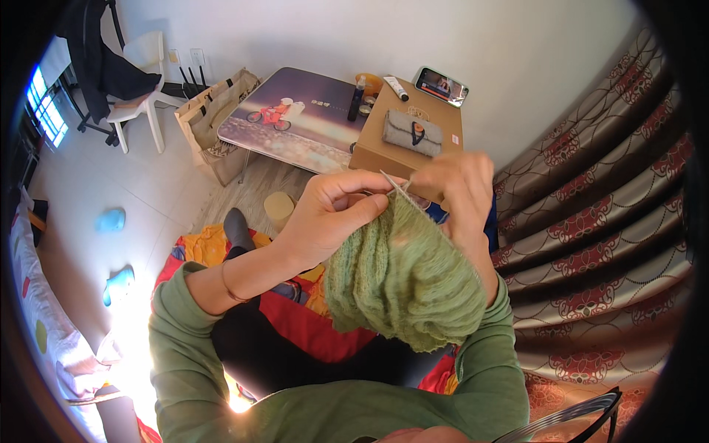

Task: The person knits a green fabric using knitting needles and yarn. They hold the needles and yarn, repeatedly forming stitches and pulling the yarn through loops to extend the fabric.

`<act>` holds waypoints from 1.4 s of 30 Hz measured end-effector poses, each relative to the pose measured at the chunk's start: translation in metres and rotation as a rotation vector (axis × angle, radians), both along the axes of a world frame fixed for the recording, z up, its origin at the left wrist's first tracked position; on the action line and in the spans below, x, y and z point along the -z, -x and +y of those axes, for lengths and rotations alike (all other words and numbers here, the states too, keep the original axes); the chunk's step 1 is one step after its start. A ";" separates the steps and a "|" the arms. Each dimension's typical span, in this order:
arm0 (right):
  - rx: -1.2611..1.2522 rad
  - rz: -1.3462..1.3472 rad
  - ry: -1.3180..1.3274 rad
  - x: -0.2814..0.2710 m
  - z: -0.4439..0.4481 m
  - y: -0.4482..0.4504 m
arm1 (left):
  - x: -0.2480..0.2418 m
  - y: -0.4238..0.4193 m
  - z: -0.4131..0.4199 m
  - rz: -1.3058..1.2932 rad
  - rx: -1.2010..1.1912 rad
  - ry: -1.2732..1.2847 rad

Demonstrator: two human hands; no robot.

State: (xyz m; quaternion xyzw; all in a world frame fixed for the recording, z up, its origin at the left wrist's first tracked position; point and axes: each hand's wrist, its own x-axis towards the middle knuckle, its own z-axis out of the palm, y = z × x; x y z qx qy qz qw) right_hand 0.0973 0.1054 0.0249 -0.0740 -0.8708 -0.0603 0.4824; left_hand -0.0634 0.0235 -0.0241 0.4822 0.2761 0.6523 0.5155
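A green knitted piece [404, 266] hangs in folds below my two hands, above my lap. The thumb and fingers of my left hand [346, 207] pinch its top edge near the tip of a thin knitting needle [394, 180]. My right hand [457, 185], slightly blurred, is at the other side of that tip, its fingers bent close to the yarn and stitches. Whether it grips a second needle is hidden by the fingers. Stitches run down along the right edge of the knitting, beside my right wrist.
Ahead stands a cardboard box [368, 147] with a grey felt pouch [412, 133], a white tube [396, 87] and a propped smartphone [443, 86]. Left of it is a folding table [299, 111] with a dark spray bottle [356, 99]. A patterned curtain [587, 232] hangs close on the right.
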 end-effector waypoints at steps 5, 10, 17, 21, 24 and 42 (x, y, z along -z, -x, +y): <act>-0.224 -0.261 0.416 0.003 0.006 0.014 | 0.007 -0.006 -0.004 0.265 -0.110 -0.069; -0.090 0.030 0.117 -0.001 -0.002 -0.003 | 0.002 0.001 -0.005 0.155 -0.078 0.037; -0.033 0.112 0.149 0.010 -0.007 -0.015 | -0.001 0.006 -0.007 -0.082 0.030 0.076; 0.005 0.112 0.119 0.009 -0.009 -0.014 | -0.001 0.008 -0.009 -0.115 0.029 0.055; 0.014 0.092 0.054 0.008 -0.006 -0.010 | -0.001 0.008 -0.009 -0.073 0.047 0.032; -0.092 0.144 0.192 0.014 -0.005 -0.012 | -0.002 0.009 -0.009 -0.143 0.087 0.075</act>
